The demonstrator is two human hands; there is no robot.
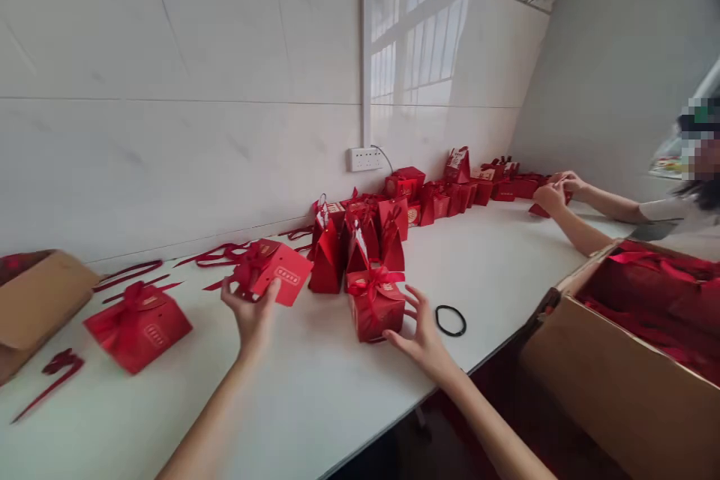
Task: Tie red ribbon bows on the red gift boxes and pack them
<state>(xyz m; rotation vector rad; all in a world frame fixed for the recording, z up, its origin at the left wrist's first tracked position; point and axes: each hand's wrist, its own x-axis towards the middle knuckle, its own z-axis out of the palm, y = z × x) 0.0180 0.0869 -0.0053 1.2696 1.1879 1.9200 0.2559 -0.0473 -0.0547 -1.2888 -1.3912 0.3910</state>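
My left hand [254, 313] is closed around a red gift box [289, 272], holding it tilted above the white table, thumb on its front. My right hand [423, 330] is open beside a second red gift box [376, 313] with a ribbon bow on top. Its thumb reaches the lower right edge of that box, and the other fingers are spread apart near its right side. The box stands upright on the table. Another red gift box with a bow [139, 328] sits to the left of my left hand.
Red boxes [326, 255] line the wall. Loose ribbons [222, 253] lie behind my left hand. A black loop [451, 320] is right of my right hand. Cardboard cartons stand left [45, 300] and right [619, 360]. A co-worker's hands [554, 191] hold something red.
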